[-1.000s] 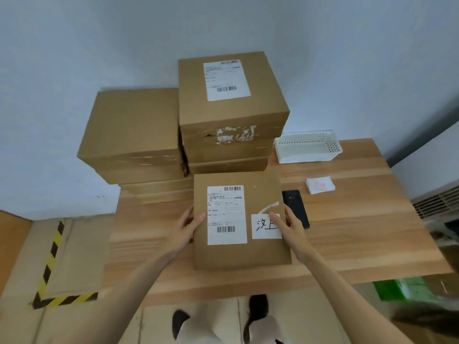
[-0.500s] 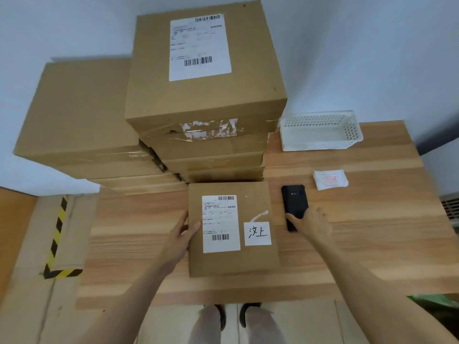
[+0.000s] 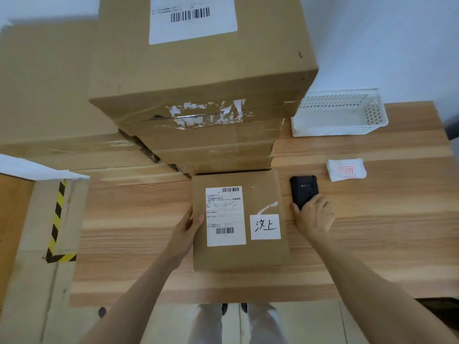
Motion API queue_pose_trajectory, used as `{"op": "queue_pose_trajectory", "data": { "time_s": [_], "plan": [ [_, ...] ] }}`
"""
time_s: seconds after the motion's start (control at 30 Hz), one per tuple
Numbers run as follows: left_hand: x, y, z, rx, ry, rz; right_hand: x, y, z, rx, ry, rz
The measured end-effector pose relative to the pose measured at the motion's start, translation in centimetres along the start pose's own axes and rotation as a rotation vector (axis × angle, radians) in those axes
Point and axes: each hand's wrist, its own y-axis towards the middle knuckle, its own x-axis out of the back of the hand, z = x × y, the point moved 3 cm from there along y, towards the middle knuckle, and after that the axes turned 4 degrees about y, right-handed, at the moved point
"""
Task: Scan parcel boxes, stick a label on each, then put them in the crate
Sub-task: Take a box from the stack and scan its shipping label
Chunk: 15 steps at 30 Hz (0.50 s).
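A flat parcel box [image 3: 239, 219] lies on the wooden bench [image 3: 372, 232], its far edge against the foot of a tall stack of boxes [image 3: 198, 95]. On its top face sit a printed shipping label [image 3: 225, 216] and, just to the right, a small white label [image 3: 265, 226] with handwritten characters (a strip of white tape curls above it). The left hand [image 3: 188, 225] holds the box's left edge, thumb on top, fingers out of sight. The right hand [image 3: 314, 217] curls round the near end of a black scanner [image 3: 304, 189] lying just right of the box. Farther right rest a pile of labels [image 3: 346, 170] and a white basket [image 3: 339, 112].
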Motion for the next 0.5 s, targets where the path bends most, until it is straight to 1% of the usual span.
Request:
{"op": "queue_pose_trajectory", "data": {
  "time_s": [0.2, 0.3, 0.33, 0.37, 0.4, 0.43, 0.5],
  "plan": [
    [-0.1, 0.3, 0.0, -0.015, 0.027, 0.004, -0.4, 0.5, 0.1, 0.056, 0.002, -0.006],
    [-0.2, 0.4, 0.1, -0.015, 0.034, 0.01, -0.2, 0.5, -0.2, 0.143, -0.055, -0.03],
    [-0.2, 0.4, 0.1, -0.013, 0.036, 0.009, 0.1, 0.3, -0.3, 0.172, -0.024, -0.029],
    [-0.2, 0.4, 0.2, -0.015, 0.038, 0.01, -0.2, 0.4, -0.7, 0.191, 0.053, -0.026],
    [-0.3, 0.3, 0.2, -0.019, 0.038, 0.009, 0.0, 0.4, -1.2, 0.174, 0.194, -0.014],
    [-0.3, 0.4, 0.3, -0.02, 0.037, 0.009, 0.0, 0.4, -1.8, 0.116, 0.372, 0.028],
    [-0.4, 0.4, 0.5, -0.014, 0.035, 0.002, 0.8, -0.3, -2.7, -0.001, 0.791, 0.195]
  ]
}}
